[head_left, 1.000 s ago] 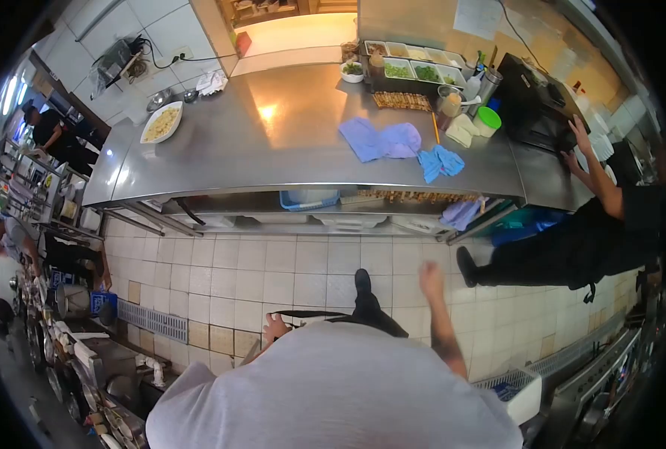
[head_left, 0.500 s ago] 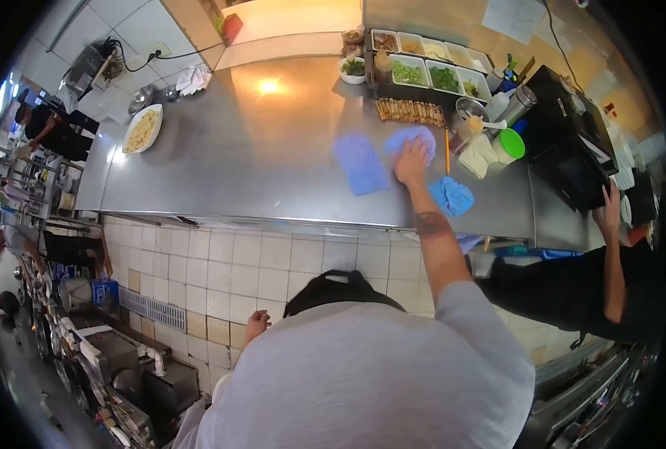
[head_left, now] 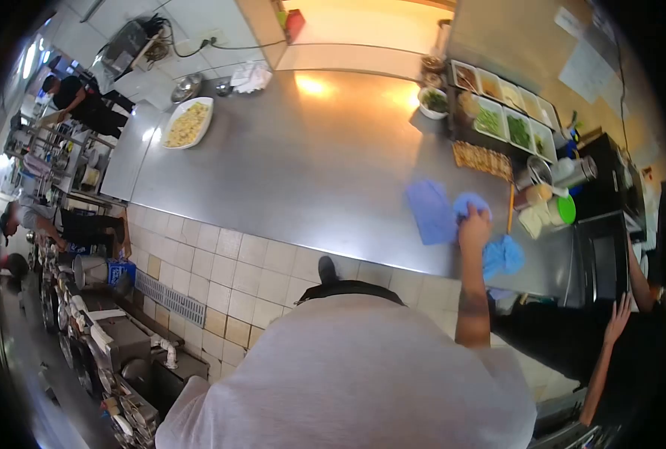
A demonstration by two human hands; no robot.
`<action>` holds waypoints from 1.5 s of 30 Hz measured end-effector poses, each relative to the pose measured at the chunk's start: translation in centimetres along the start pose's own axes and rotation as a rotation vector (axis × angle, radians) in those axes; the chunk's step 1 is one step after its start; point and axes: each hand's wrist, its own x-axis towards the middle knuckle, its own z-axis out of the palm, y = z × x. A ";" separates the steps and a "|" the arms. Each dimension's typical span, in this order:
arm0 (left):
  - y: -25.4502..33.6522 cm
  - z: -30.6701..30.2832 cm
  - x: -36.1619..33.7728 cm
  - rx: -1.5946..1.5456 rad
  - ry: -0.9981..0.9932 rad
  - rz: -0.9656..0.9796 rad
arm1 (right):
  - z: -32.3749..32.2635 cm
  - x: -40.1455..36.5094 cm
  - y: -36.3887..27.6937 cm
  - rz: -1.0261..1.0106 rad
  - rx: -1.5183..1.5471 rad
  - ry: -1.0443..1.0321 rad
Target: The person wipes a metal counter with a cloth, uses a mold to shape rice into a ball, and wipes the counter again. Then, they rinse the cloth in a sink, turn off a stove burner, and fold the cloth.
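Note:
My right hand is at the right part of the steel counter, fingers bent and closed on a blue-purple cloth. A second, flatter blue-purple cloth lies just left of it. To the right rests a crumpled light-blue cloth. An orange stick-like thing lies beyond my hand, below a slatted brown mat. My left hand is out of view.
The steel counter carries a white dish of food at left. Ingredient trays and a green-lidded tub stand at right. A co-worker in black is at a black oven; other people are far left.
My right hand has gone from lying flat on the cloth to gripping it. My left hand has left the view. The view has shifted, and the co-worker's hand has come away from the oven.

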 end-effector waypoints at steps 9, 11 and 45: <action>17.0 -25.2 16.2 0.002 0.791 0.479 | -3.7 -1.1 -4.6 0.277 -0.058 0.012; 19.2 -27.5 18.7 0.073 0.760 0.445 | -2.5 -1.8 -7.5 -0.070 0.101 0.115; 22.8 -26.1 30.7 0.442 0.513 0.144 | 29.5 47.7 -39.5 -0.119 -0.074 0.253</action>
